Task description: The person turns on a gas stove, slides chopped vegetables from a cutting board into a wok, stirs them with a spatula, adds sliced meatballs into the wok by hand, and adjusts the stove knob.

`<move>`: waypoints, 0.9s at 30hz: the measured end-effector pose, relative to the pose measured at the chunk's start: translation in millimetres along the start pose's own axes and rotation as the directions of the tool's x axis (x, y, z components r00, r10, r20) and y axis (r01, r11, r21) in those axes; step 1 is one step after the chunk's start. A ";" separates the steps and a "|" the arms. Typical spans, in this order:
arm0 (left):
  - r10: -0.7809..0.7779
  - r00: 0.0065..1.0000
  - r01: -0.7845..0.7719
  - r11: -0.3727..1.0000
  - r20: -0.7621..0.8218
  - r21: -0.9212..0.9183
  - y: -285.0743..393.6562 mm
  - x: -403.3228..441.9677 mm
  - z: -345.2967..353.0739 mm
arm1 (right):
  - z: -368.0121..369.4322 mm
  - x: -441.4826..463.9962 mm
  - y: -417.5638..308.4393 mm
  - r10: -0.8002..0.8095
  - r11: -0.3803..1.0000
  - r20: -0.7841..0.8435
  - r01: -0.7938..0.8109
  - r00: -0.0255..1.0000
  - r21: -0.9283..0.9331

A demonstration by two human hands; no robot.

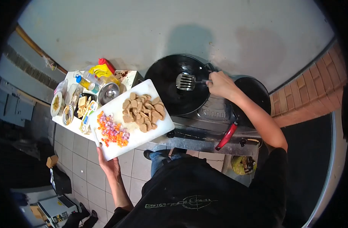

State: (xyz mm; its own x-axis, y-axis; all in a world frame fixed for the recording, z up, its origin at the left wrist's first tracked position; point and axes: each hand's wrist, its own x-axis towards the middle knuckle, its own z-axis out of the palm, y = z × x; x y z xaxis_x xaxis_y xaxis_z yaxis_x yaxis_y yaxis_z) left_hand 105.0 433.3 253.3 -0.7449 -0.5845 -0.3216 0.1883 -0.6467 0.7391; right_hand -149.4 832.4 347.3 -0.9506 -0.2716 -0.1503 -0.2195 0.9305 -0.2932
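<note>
My left hand (110, 165) holds a white cutting board (138, 142) by its lower left corner. On the board lie brown slices (143, 112) and, nearer the hand, a pile of chopped orange and purple pieces (111, 131). The board's upper right edge overlaps the near left side of a large black wok (162, 76). My right hand (221, 84) is closed round the handle of a slotted spatula (186, 81), whose metal head is over the inside of the wok.
A stove (215, 110) bears the wok and a second black pan (253, 93) with a red handle. On a white side table (60, 121) stand a metal bowl (109, 93), bottles and containers. Brick edging (307, 89) runs at right. Another person's feet show at lower left.
</note>
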 end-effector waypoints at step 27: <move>0.047 0.999 -0.047 0.999 -0.019 -0.001 -10.9 23.3 -30.3 | 36.5 -9.2 8.0 -0.082 0.984 -0.266 0.036 0.961 -0.172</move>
State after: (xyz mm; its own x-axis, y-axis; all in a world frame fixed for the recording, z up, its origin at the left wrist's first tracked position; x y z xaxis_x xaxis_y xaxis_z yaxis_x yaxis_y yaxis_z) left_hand 105.0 411.9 219.8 -0.7228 -0.6237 -0.2976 0.2238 -0.6187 0.7531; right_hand -134.5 833.4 311.8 -0.9535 -0.2715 0.1306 -0.2881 0.9485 -0.1315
